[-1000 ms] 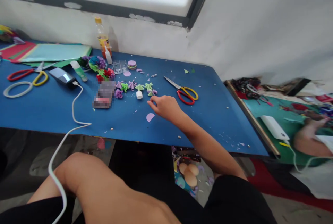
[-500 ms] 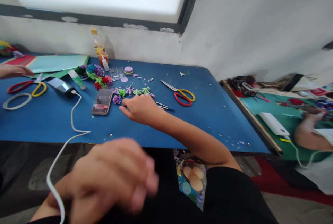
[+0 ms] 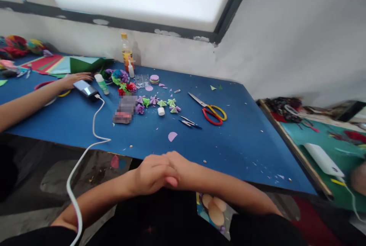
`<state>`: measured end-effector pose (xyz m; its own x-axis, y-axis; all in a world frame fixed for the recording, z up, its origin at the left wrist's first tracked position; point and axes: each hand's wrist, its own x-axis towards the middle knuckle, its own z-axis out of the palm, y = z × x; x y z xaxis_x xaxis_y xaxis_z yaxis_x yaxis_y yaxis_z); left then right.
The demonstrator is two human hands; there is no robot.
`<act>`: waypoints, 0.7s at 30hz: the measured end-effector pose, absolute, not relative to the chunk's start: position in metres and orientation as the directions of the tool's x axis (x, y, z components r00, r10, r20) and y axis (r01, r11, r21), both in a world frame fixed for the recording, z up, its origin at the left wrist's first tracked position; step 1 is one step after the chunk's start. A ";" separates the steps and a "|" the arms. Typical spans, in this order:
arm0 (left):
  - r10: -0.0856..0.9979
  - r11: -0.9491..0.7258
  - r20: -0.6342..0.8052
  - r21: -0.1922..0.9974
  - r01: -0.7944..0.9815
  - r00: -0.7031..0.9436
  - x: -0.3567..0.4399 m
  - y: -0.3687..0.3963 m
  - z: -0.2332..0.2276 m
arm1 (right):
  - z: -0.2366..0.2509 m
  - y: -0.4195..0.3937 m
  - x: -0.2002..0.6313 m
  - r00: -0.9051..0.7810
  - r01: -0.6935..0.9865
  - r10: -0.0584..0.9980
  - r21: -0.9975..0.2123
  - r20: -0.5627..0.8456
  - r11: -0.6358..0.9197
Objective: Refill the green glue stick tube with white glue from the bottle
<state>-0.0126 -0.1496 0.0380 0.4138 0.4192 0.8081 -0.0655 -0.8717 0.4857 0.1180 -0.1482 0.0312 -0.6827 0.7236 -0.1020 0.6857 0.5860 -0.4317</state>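
The left hand (image 3: pixel 151 175) and right hand (image 3: pixel 183 172) are clasped together, fingers folded, both forearms angled inward.

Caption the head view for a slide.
Left hand and right hand clasped together below the blue table, scissors and paper flowers lying untouched.

The left hand (image 3: pixel 153 173) and right hand (image 3: pixel 183 171) meet just in front of the near edge of the blue worktop (image 3: pixel 234 139), clasped together with fingers overlapping, holding nothing that can be seen. Nearest them on the worktop lies a flat pale-purple paper half-circle (image 3: pixel 172 136), and beyond it a thin pair of tweezers (image 3: pixel 189 122).
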 end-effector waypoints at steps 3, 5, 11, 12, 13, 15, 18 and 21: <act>0.539 -0.810 0.774 0.584 -0.048 0.332 -0.027 -0.155 0.020 | 0.048 -0.146 0.125 -0.809 0.588 0.524 -0.363 -0.267 0.723; 0.612 -0.786 0.765 0.617 0.048 0.201 -0.038 -0.151 0.006 | 0.054 -0.132 0.131 -0.785 0.615 0.526 -0.316 -0.325 0.723; 0.689 -0.585 0.641 0.767 0.262 -0.339 -0.077 -0.088 -0.005 | 0.037 -0.042 0.126 -0.339 0.919 0.938 -0.188 0.070 0.346; 0.678 -0.544 0.603 0.796 0.265 -0.421 -0.085 -0.070 -0.001 | 0.033 -0.029 0.123 -0.304 0.932 0.948 -0.178 0.093 0.316; 0.655 -0.461 0.498 0.859 0.221 -0.568 -0.093 -0.050 0.003 | 0.028 -0.019 0.119 -0.271 0.943 0.957 -0.171 0.106 0.287; 0.575 -0.300 0.286 0.945 0.127 -0.766 -0.109 -0.010 0.010 | 0.020 -0.006 0.113 -0.223 0.956 0.968 -0.169 0.111 0.240; 0.489 -0.132 0.123 0.989 0.067 -0.864 -0.128 0.042 0.014 | 0.012 -0.001 0.110 -0.165 0.966 0.980 -0.181 0.114 0.183; 0.482 -0.074 0.108 0.994 0.082 -0.870 -0.143 0.073 0.010 | 0.006 -0.001 0.113 -0.135 0.963 0.984 -0.218 0.119 0.158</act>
